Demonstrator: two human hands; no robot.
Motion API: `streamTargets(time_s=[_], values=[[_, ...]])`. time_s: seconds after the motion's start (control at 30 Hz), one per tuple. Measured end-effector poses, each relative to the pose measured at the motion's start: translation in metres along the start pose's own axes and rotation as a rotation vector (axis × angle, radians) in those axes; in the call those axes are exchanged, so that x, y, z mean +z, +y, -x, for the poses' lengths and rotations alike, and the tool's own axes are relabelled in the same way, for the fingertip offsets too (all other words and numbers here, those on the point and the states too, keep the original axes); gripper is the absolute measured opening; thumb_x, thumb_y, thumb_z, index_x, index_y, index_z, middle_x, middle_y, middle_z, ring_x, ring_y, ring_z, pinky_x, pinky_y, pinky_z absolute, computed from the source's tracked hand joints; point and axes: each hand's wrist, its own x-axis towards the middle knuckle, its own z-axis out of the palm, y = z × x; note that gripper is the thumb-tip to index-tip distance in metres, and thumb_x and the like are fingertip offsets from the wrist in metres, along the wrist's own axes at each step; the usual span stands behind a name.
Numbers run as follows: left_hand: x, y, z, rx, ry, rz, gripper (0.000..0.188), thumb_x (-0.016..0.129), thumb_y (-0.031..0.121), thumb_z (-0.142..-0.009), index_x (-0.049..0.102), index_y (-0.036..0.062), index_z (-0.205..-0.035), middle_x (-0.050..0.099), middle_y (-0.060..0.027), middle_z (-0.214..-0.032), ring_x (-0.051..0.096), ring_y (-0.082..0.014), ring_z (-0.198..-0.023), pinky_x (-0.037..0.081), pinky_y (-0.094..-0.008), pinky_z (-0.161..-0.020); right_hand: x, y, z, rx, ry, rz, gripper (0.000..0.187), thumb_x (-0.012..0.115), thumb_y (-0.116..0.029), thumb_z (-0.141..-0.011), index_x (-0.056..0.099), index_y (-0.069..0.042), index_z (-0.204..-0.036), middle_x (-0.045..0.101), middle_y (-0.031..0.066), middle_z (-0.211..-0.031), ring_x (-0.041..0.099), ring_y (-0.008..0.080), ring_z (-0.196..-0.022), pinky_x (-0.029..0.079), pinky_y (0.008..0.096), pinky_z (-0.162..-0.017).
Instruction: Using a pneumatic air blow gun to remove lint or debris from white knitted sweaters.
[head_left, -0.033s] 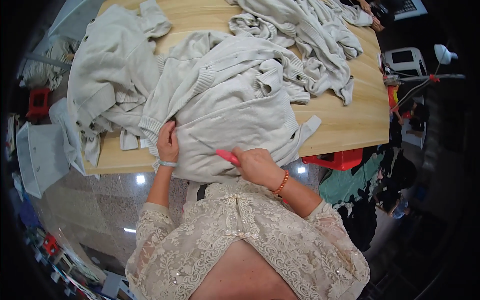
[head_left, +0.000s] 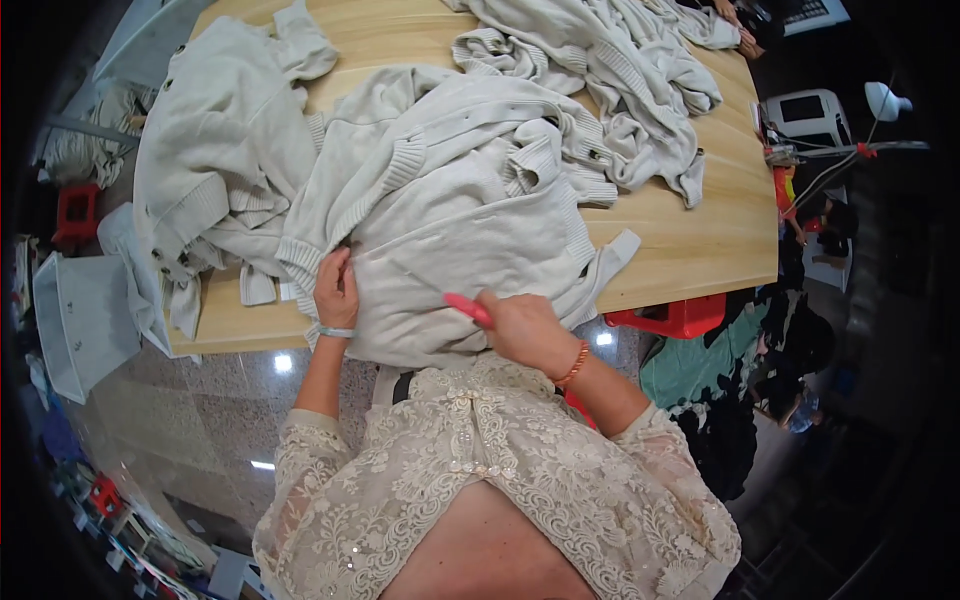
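Note:
A light grey knit cardigan lies spread in front of me, its lower part hanging over the near table edge. My left hand is closed on the cardigan's left side, next to a ribbed cuff; the fingertips are partly hidden in the cloth. In my right hand is a pink-handled tool, gripped in a closed fist. Its thin metal shaft points up and left over the knit; I cannot tell whether the tip touches the cloth.
Another grey cardigan lies on the left of the wooden table, and a heap of grey knitwear at the far right. A red stool stands under the right edge. A white bin stands at left. Another person's hand shows top right.
My right hand and the pink-handled tool have moved slightly to the right. My left hand stays on the cardigan's left side.

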Motion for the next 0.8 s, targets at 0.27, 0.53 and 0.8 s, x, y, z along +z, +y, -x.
streamTargets(time_s=[0.27, 0.53, 0.8], values=[[0.011, 0.015, 0.008, 0.219, -0.101, -0.223, 0.041, 0.064, 0.007, -0.084, 0.058, 0.002, -0.124, 0.056, -0.0194, -0.125, 0.055, -0.036, -0.113, 0.045, -0.0406, -0.097, -0.064, 0.079, 0.076, 0.537, 0.223, 0.177, 0.021, 0.06, -0.025, -0.088, 0.058, -0.007, -0.099, 0.065, 0.0215, -0.075, 0.064, 0.042, -0.073, 0.049, 0.0537, -0.066], [0.006, 0.014, -0.002, 0.263, -0.118, -0.286, 0.038, 0.061, 0.005, -0.086, 0.059, 0.0021, -0.124, 0.056, -0.0189, -0.127, 0.054, -0.0353, -0.115, 0.043, -0.0406, -0.1, -0.02, 0.015, 0.031, 0.04, -0.15, -0.125, 0.018, 0.061, -0.016, -0.081, 0.058, -0.004, -0.095, 0.064, 0.0194, -0.07, 0.064, 0.0395, -0.07, 0.048, 0.0509, -0.063], [0.01, 0.055, -0.047, 0.017, -0.037, 0.027, 0.015, 0.06, 0.005, -0.091, 0.067, -0.0006, -0.103, 0.067, -0.0104, -0.097, 0.064, -0.0185, -0.088, 0.049, -0.0278, -0.08, -0.008, 0.075, 0.014, 0.059, 0.13, -0.241, 0.027, 0.066, -0.012, -0.077, 0.06, -0.006, -0.103, 0.066, 0.0175, -0.081, 0.064, 0.0389, -0.08, 0.05, 0.0477, -0.072]])
